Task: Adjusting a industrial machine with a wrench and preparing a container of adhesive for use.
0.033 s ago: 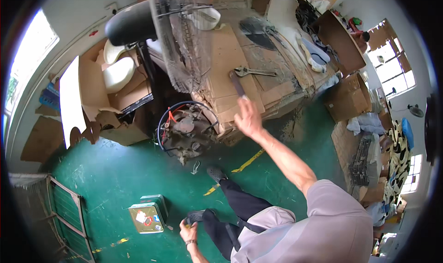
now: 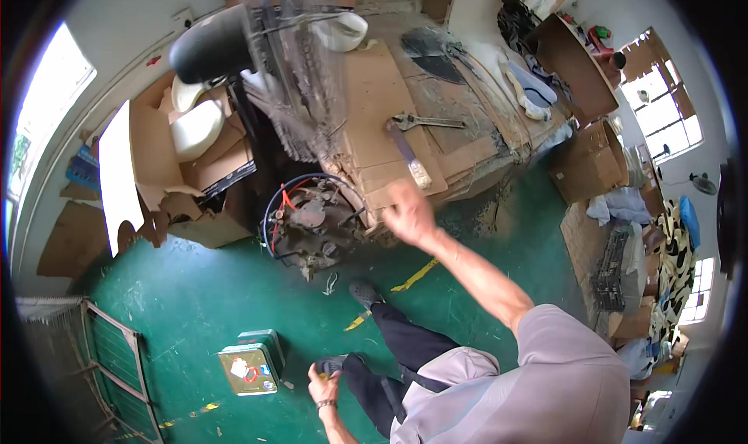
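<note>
Pale-ended hand tool (image 2: 406, 149) lying on our cardboard-covered bench (image 2: 374, 82), just beyond our right hand (image 2: 411, 216).

Near the front edge of the bench we have our right hand, fingers curled and blurred; we cannot tell whether they pinch anything, and the tool lies apart from the palm. On the bench top, an adjustable wrench (image 2: 436, 121) has its head against the tool's dark end. Well in front of the bench, low over the floor, our left hand (image 2: 323, 389) has its fingers drawn together; we cannot make out what, if anything, they grip. Against the bench's left front corner sits a round metal assembly (image 2: 305, 220) with red cable; left of the bench stands an open carton (image 2: 156, 152) with white curved shells (image 2: 199, 130).
</note>
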`<state>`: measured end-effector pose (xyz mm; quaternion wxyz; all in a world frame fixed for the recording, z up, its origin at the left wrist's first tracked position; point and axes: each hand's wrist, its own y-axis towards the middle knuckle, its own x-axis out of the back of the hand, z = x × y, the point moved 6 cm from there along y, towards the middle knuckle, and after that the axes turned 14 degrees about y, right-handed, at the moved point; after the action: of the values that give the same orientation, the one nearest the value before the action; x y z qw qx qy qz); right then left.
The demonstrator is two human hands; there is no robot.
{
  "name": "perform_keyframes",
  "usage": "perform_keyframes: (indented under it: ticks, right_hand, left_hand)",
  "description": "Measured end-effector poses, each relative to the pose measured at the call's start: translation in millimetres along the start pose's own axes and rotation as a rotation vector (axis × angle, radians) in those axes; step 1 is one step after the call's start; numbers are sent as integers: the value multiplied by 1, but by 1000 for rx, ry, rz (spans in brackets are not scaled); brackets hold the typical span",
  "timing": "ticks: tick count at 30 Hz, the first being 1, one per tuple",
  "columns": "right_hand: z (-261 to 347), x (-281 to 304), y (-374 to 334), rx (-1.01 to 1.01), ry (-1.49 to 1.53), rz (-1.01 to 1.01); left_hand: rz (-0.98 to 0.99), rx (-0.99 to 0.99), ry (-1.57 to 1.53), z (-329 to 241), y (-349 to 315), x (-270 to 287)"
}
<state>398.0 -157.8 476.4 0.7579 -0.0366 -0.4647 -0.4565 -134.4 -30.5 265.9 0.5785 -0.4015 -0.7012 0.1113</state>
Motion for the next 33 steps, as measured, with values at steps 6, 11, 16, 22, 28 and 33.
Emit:
perform_keyframes:
  ticks: [6, 11, 16, 22, 28, 33]
  right_hand:
    - [65, -44, -152, 9, 800, 1011]
    - [19, 49, -171, -14, 599, 1060]
    - [-31, 169, -204, -161, 559, 1228]
    - [-109, 286, -285, -378, 590, 940]
    - [-260, 383, -388, -1085, 534, 566]
    - [-348, 453, -426, -1260, 860, 165]
  left_hand:
    - [251, -498, -3, -261, -8, 9]
    - [355, -656, 89, -359, -49, -13]
    - [547, -827, 245, -459, -136, -60]
    - [257, -972, 113, -519, -209, -88]
    - [-4, -429, -604, -393, -214, -187]
    - [71, -67, -560, -277, -281, -294]
